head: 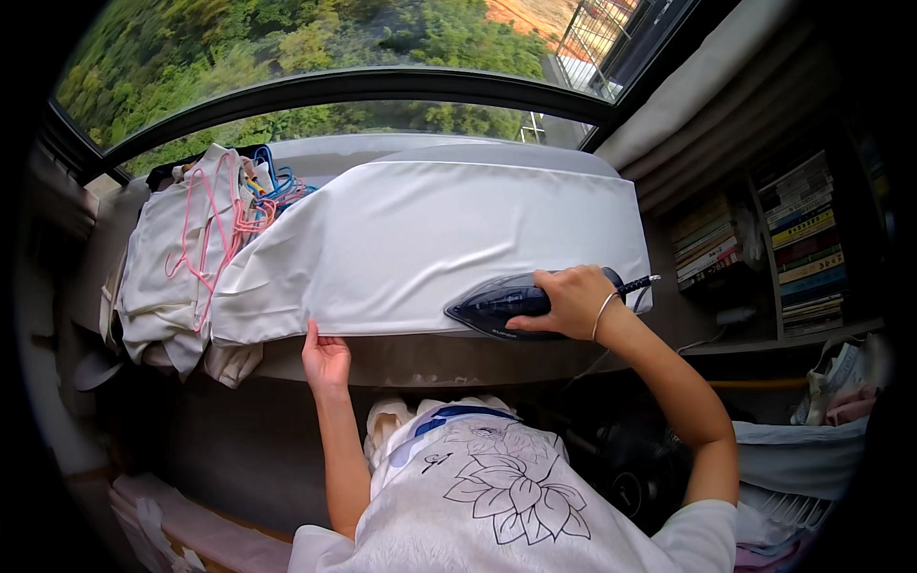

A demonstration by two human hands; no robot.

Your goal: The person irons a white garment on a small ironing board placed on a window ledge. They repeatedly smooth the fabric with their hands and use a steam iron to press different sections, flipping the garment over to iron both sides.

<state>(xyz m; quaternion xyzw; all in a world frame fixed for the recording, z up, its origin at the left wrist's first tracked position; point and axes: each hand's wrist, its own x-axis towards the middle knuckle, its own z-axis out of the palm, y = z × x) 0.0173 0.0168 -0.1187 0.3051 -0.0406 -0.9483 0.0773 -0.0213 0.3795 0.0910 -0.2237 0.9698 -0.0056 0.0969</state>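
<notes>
A white cloth garment [401, 236] lies spread over a grey ironing board [501, 153], with a few creases near its middle. My right hand [577, 301] is closed round the handle of a dark blue steam iron [494, 304], whose tip points left and which rests on the cloth's near right part. The iron's cord leaves its back on the right. At the near edge of the cloth, left of the iron, my left hand [328, 358] pinches the hem between thumb and fingers, palm up.
White garments [161, 251] are heaped at the left, with pink hangers [208, 236] and blue hangers [276, 179] on and beside them. A window frame [358, 89] runs behind the board. Bookshelves [770, 265] stand at the right, near a curtain [702, 93]. Folded cloth [799, 458] lies at the lower right.
</notes>
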